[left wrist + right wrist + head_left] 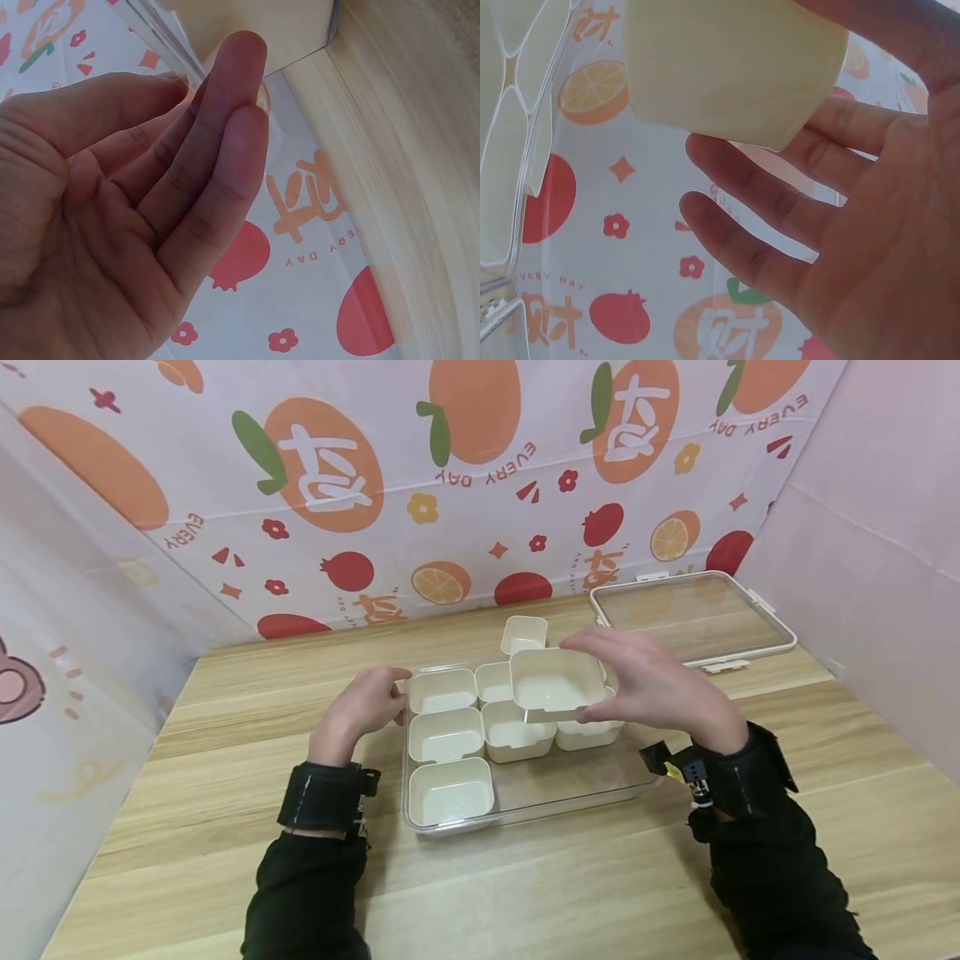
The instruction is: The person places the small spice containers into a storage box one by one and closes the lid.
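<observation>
My right hand [652, 681] grips a cream rectangular bin [553, 683] by its sides, thumb at the near side and fingers at the far side. The bin hangs tilted above a shallow clear box [570, 783]. Cream bins fill the box's left side, among them a front-left bin [450, 792], a middle bin [517, 732] and a right bin [588, 735], partly hidden by the held one. With curled fingers and thumb, my left hand [365, 706] holds the box's left edge near its back corner; the left wrist view shows its fingertips [241, 56] against the clear wall.
A small cream bin [524, 633] stands at the box's back edge, its base hidden. Behind my right hand, a clear lid [693, 618] with white rim and clips lies on the wooden table [247, 760]. A fruit-printed cloth [480, 493] backs the table.
</observation>
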